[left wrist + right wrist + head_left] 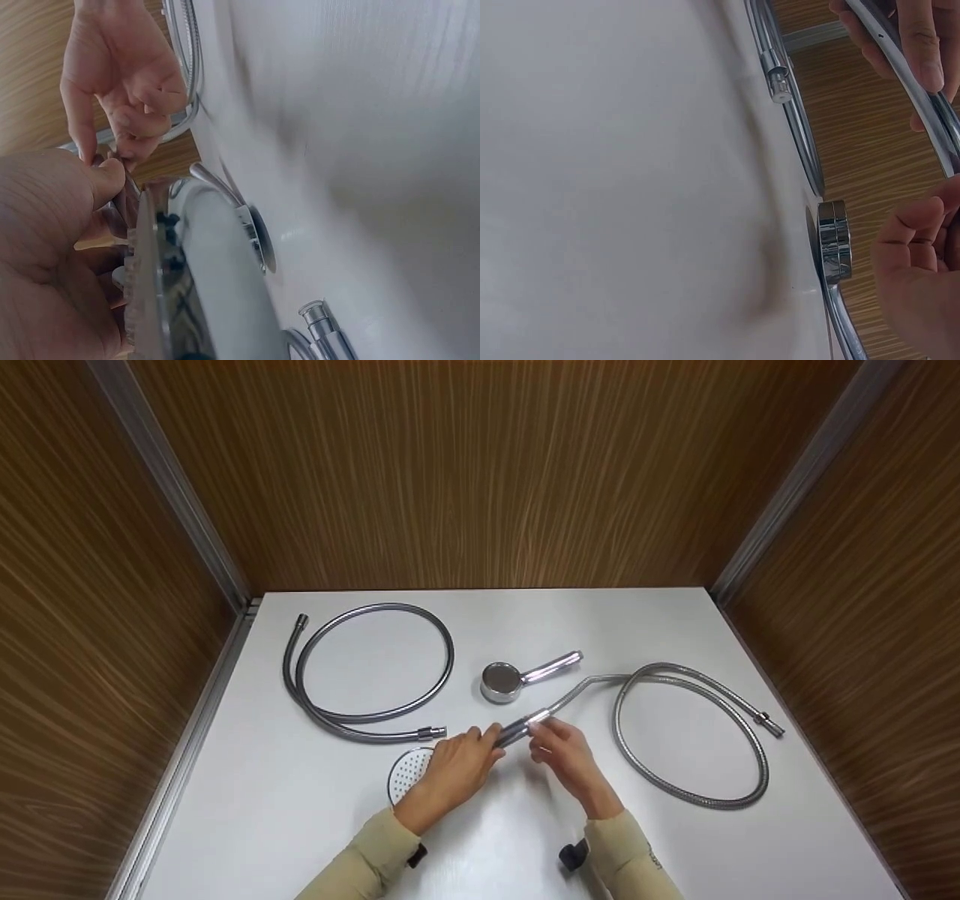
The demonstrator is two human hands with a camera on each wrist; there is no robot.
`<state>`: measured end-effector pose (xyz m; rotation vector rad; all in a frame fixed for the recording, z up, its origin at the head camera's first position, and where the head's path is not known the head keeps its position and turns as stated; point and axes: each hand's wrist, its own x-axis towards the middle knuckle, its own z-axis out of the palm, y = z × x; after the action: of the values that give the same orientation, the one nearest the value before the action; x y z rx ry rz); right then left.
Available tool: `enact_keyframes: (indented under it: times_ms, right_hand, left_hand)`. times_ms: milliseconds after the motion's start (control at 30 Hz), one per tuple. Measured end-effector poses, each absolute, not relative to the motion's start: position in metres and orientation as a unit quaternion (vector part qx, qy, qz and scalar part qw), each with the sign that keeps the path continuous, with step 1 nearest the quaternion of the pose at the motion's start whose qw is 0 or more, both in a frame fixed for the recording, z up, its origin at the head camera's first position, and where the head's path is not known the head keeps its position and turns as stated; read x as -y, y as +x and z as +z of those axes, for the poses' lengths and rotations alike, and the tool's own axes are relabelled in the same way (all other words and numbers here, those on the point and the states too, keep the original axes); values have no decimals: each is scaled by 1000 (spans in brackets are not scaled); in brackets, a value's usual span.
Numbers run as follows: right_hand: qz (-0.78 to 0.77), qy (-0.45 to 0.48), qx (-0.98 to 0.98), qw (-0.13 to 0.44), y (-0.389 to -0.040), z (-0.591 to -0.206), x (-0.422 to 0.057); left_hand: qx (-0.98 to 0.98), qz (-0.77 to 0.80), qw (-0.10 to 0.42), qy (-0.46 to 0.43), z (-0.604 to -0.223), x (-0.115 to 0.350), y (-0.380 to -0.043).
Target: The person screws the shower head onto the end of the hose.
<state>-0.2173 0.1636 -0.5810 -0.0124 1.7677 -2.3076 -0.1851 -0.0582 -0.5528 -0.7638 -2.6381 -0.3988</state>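
My left hand grips the handle of a hand shower, whose round white face with small holes shows left of the wrist. At the handle's far end, my right hand pinches the silver end of a shower hose between thumb and fingers. Hose end and handle are in line and meet there; how far they are joined cannot be seen. In the left wrist view the shower head is seen edge-on, near the camera. The right wrist view shows its chrome handle held above the table.
A smaller chrome hand shower lies just beyond my hands. To the left, a darker grey hose lies coiled on the white table. Wood-grain panels stand at the back and both sides.
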Motion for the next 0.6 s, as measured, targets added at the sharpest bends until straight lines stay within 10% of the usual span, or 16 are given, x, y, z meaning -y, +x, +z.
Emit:
enact_keyframes:
  times_ms: [600]
  right_hand:
    - [-779,-6,-616,114,-218,-579,-166]
  left_hand:
    - [934,-129,185,-276,-554,57,-185]
